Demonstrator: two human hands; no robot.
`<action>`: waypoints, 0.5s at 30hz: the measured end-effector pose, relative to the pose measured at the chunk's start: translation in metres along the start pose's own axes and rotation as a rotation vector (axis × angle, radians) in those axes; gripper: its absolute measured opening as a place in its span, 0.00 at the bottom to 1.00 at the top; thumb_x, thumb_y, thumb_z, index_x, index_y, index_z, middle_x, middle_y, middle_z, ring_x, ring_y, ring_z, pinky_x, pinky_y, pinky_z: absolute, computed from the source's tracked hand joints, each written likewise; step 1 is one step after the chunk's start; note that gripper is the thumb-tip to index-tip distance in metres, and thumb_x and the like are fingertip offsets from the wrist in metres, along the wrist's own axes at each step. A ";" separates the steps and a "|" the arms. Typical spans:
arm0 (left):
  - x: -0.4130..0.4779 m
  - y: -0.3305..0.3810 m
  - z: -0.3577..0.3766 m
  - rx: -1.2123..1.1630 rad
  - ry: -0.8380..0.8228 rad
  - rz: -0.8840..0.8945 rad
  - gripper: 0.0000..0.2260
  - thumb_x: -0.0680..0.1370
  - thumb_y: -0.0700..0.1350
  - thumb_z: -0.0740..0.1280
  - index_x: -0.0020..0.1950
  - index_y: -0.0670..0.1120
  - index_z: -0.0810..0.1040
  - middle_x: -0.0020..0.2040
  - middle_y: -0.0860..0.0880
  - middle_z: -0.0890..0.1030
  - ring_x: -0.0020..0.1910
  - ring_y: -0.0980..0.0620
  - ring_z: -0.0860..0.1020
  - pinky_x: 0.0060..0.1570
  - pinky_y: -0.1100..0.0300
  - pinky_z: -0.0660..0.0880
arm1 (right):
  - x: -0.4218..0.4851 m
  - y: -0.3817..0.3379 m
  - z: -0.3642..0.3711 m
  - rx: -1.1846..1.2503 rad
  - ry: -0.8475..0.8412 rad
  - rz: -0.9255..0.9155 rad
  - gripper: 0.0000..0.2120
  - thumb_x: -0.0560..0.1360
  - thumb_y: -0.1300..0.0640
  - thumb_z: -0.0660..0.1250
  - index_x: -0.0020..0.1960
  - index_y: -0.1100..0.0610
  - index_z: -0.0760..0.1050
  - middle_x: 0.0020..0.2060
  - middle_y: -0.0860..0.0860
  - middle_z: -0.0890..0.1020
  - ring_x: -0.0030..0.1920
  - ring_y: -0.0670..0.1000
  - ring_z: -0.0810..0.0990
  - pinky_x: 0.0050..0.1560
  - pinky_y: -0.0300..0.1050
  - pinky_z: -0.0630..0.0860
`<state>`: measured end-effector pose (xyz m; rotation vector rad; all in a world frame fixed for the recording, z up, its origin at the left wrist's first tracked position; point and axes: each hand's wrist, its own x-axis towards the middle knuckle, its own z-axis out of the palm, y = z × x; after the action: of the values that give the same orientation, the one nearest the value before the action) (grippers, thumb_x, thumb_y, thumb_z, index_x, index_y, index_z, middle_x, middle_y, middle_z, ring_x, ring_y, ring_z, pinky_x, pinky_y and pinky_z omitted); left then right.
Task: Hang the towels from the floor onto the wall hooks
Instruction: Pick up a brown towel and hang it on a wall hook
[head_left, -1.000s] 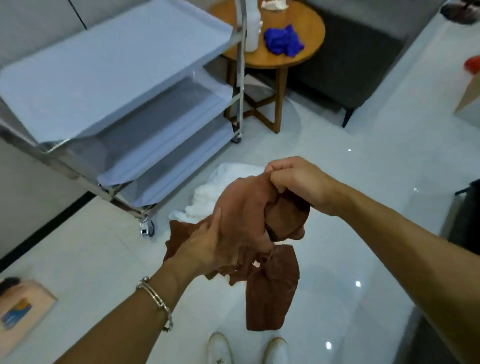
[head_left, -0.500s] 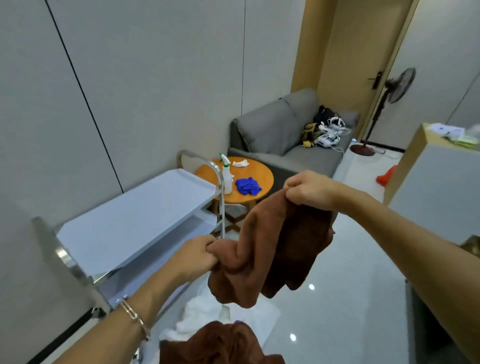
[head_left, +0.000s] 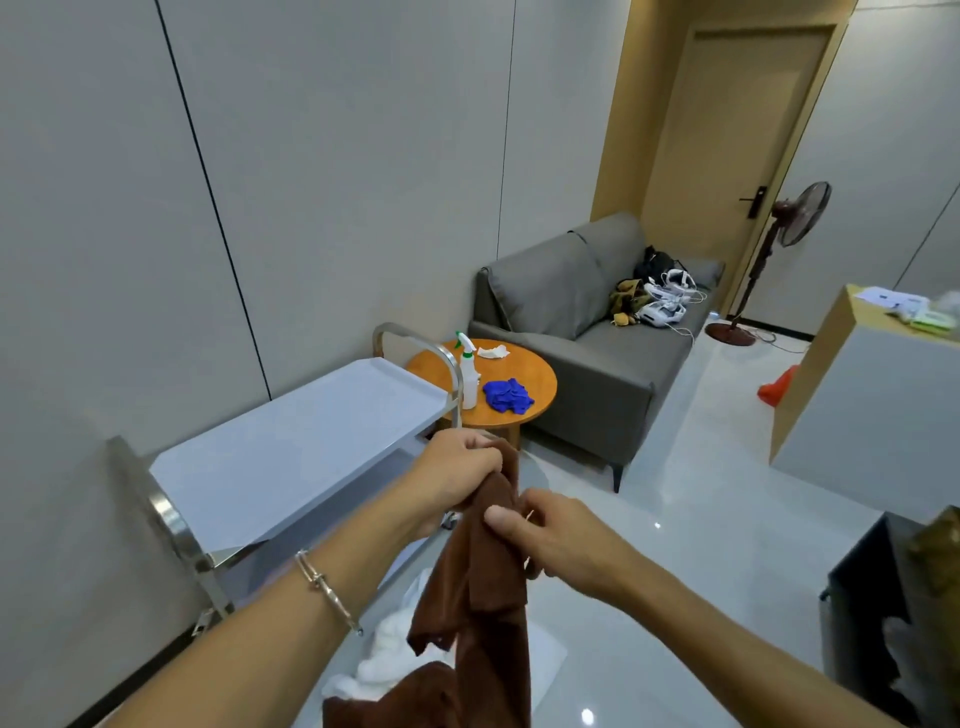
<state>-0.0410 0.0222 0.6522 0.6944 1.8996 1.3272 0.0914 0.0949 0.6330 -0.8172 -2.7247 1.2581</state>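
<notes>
A brown towel (head_left: 483, 582) hangs in front of me, held up by both hands. My left hand (head_left: 460, 467) grips its top corner, fingers curled round the cloth. My right hand (head_left: 545, 535) pinches the towel a little lower and to the right. The towel's lower end drops out of the bottom of the view. On the floor below lie a white towel (head_left: 384, 660) and another brown towel (head_left: 395, 699), partly hidden by the hanging one. No wall hooks are in view.
A steel trolley (head_left: 301, 452) with grey shelves stands at my left against the wall. Beyond it are a round wooden table (head_left: 535, 384) with a spray bottle (head_left: 468, 374) and blue cloth, a grey sofa (head_left: 587, 332), a fan (head_left: 769, 260) and a counter (head_left: 872, 405) on the right.
The view rose from the floor to the room. My left hand moved up to the towel's top corner, and my right hand came down and now pinches it lower.
</notes>
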 end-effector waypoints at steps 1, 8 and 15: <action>-0.002 -0.002 -0.001 -0.033 0.021 -0.009 0.07 0.74 0.36 0.62 0.41 0.45 0.78 0.38 0.46 0.80 0.39 0.49 0.78 0.37 0.57 0.77 | 0.000 -0.001 0.006 0.011 -0.064 0.013 0.21 0.72 0.34 0.63 0.49 0.51 0.75 0.42 0.46 0.82 0.40 0.45 0.81 0.41 0.39 0.77; -0.008 -0.007 -0.028 0.084 0.141 0.080 0.17 0.78 0.38 0.60 0.64 0.51 0.75 0.57 0.47 0.78 0.47 0.49 0.80 0.40 0.57 0.81 | 0.028 -0.015 0.006 -0.103 -0.074 0.009 0.10 0.74 0.55 0.61 0.49 0.56 0.78 0.38 0.53 0.80 0.41 0.54 0.81 0.43 0.49 0.78; -0.015 -0.016 -0.050 0.546 0.162 0.224 0.10 0.80 0.48 0.60 0.47 0.50 0.80 0.34 0.50 0.81 0.31 0.55 0.82 0.41 0.62 0.77 | 0.044 -0.047 -0.021 -0.300 -0.090 -0.086 0.10 0.78 0.58 0.56 0.53 0.56 0.74 0.42 0.52 0.77 0.42 0.49 0.75 0.40 0.42 0.71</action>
<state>-0.0725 -0.0226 0.6516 1.1242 2.4057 1.0123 0.0374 0.1054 0.6723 -0.6670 -3.0312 0.9047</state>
